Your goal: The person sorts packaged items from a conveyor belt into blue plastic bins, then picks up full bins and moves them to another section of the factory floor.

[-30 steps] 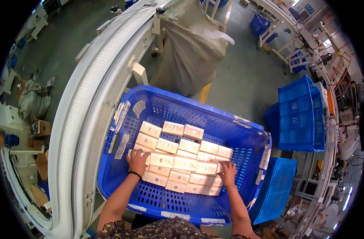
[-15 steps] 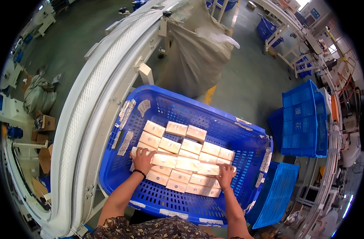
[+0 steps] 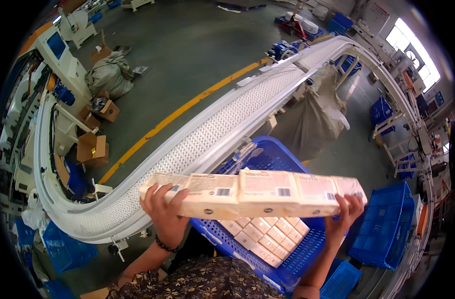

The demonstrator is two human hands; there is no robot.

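Observation:
A row of several cream-coloured wrapped packs, pressed end to end and showing barcodes, is held up in front of me. My left hand grips the left end, its thumb and fingers on the front edge. My right hand clasps the right end. Beneath the row is a blue perforated plastic crate, partly covered by it. More packs of the same kind lie in rows inside the crate.
A white curved conveyor runs just beyond the crate, bending round on the left. A large grey-brown sack hangs behind the crate. Blue crates stand to the right. Across the floor at left are open cardboard boxes.
Both hands have lifted a row of packs up out of the crate, toward me and the conveyor. My view has turned left, so more of the conveyor shows.

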